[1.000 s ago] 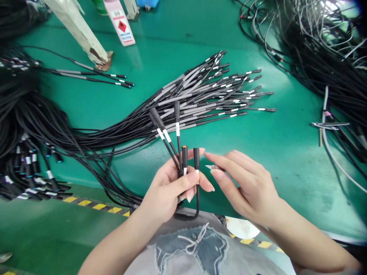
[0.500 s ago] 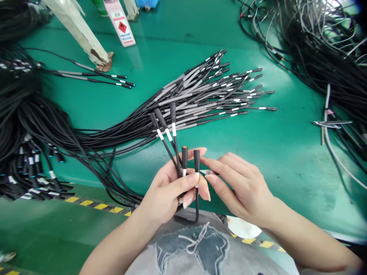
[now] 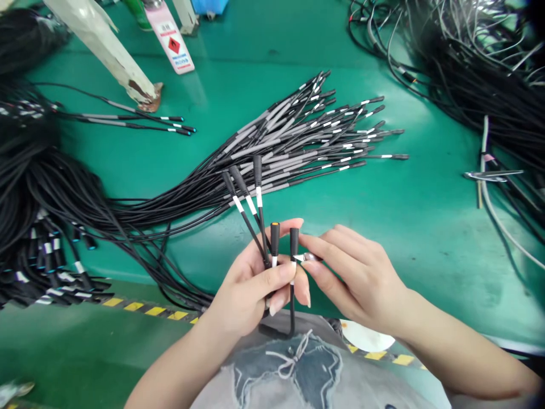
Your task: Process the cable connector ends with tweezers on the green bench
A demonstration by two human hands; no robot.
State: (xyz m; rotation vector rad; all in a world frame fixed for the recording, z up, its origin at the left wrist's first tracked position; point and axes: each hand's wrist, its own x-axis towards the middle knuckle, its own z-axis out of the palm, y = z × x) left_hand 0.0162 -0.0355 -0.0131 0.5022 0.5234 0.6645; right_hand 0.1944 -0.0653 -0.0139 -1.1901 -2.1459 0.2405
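Several black cable ends with white labels stand up from my left hand (image 3: 251, 289), which is closed around their cables. One connector (image 3: 275, 238) shows an orange tip. Thumb and finger pinch another black connector (image 3: 293, 243) at its white label, its cable looping down below. My right hand (image 3: 357, 272) is closed on a small shiny metal tool (image 3: 310, 257), whose pointed tip touches the connector just above the label. Most of the tool is hidden by the fingers.
A bundle of black and grey cables (image 3: 191, 184) crosses the green table (image 3: 409, 216). More cables (image 3: 472, 85) lie at the right, near metal tweezers (image 3: 494, 175). A pink bottle (image 3: 172, 42) and a worn pale post (image 3: 106, 51) stand at the back left.
The metal tool's tip has moved left onto the held connector. Both hands otherwise keep their holds, and the view has shifted slightly.
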